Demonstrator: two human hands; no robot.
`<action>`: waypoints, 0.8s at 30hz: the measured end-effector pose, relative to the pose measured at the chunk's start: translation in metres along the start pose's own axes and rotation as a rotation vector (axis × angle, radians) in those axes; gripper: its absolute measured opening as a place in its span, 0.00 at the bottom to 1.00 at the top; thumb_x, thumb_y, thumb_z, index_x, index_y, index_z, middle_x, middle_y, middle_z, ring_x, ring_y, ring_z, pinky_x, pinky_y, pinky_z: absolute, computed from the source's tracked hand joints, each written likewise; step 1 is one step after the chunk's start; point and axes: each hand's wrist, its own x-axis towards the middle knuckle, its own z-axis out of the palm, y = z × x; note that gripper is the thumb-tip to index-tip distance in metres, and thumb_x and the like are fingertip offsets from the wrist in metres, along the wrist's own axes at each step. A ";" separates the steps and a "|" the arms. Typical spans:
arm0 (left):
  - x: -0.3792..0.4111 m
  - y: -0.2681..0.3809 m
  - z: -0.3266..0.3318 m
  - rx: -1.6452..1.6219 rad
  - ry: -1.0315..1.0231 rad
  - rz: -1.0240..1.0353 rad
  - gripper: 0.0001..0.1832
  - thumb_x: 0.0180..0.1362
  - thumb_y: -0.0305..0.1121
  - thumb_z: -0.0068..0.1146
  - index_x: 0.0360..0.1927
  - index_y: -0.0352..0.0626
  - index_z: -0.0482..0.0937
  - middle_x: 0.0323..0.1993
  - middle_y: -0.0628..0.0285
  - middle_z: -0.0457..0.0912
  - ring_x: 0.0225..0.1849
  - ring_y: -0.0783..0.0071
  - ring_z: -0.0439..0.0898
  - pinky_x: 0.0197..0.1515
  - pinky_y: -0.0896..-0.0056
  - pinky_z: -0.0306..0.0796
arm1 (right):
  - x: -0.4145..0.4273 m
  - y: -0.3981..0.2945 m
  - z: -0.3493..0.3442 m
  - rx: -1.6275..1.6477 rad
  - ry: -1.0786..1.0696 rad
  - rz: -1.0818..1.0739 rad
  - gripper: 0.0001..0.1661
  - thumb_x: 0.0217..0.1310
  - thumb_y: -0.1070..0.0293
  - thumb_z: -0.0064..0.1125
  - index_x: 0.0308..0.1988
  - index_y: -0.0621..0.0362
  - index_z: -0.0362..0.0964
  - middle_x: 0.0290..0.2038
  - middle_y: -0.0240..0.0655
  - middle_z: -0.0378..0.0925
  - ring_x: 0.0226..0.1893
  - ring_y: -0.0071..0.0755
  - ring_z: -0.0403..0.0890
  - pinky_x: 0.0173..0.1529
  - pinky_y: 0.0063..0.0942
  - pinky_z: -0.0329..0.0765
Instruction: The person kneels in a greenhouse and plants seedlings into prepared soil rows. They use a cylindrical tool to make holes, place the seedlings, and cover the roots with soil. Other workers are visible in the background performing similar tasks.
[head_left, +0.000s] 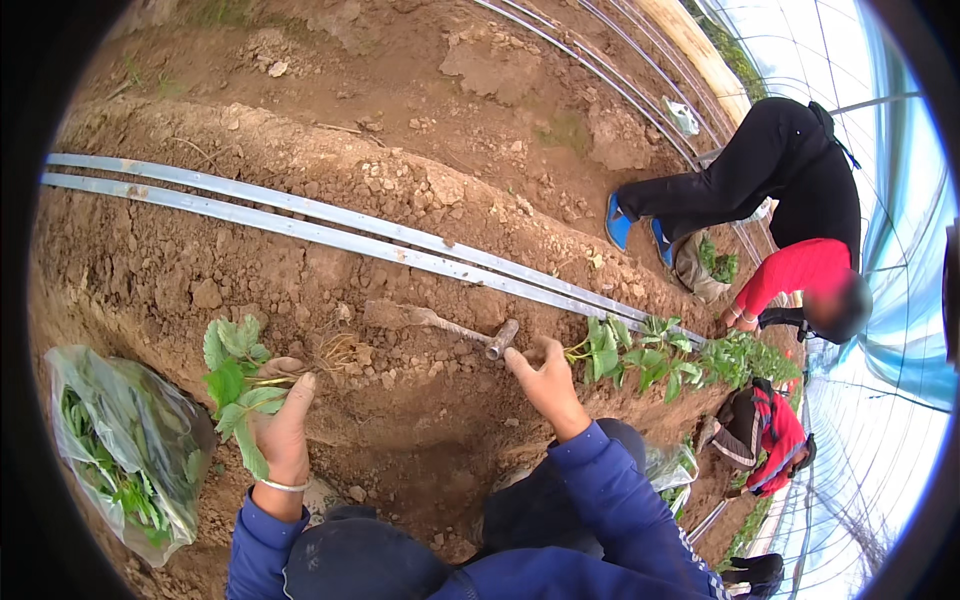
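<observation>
My left hand holds a leafy strawberry-like seedling by its stems, its bare roots pointing right over the soil. My right hand is beside the metal head of a small hand trowel, a fingertip near its end; whether it grips the tool is unclear. The trowel's blade lies against the loose soil. Planted seedlings stand in a row to the right of my right hand. A clear plastic bag full of green seedlings sits at the left.
Two drip-tape-like pale strips run along the soil ridge. A co-worker in black and red bends at the upper right beside a sack of plants. Another in red crouches at the lower right, near a plastic bag.
</observation>
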 end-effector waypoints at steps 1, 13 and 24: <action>0.000 0.001 0.000 0.033 0.014 0.040 0.13 0.51 0.24 0.63 0.40 0.40 0.75 0.36 0.67 0.76 0.38 0.79 0.74 0.41 0.78 0.71 | 0.004 -0.010 -0.009 -0.138 0.156 -0.167 0.34 0.53 0.58 0.64 0.51 0.70 0.62 0.37 0.43 0.73 0.35 0.34 0.75 0.38 0.30 0.73; 0.007 -0.014 -0.009 0.056 0.049 0.022 0.14 0.50 0.24 0.64 0.40 0.41 0.75 0.37 0.66 0.76 0.39 0.78 0.74 0.44 0.76 0.70 | 0.039 -0.040 0.031 -0.524 0.130 -0.639 0.21 0.42 0.61 0.68 0.37 0.56 0.72 0.32 0.43 0.70 0.37 0.50 0.71 0.41 0.39 0.71; 0.005 -0.002 0.001 0.057 0.064 0.018 0.13 0.51 0.25 0.62 0.40 0.42 0.74 0.36 0.67 0.76 0.36 0.79 0.74 0.35 0.77 0.71 | 0.060 -0.029 -0.020 0.440 -0.103 -0.166 0.19 0.54 0.63 0.64 0.42 0.65 0.72 0.31 0.33 0.79 0.29 0.22 0.76 0.33 0.22 0.73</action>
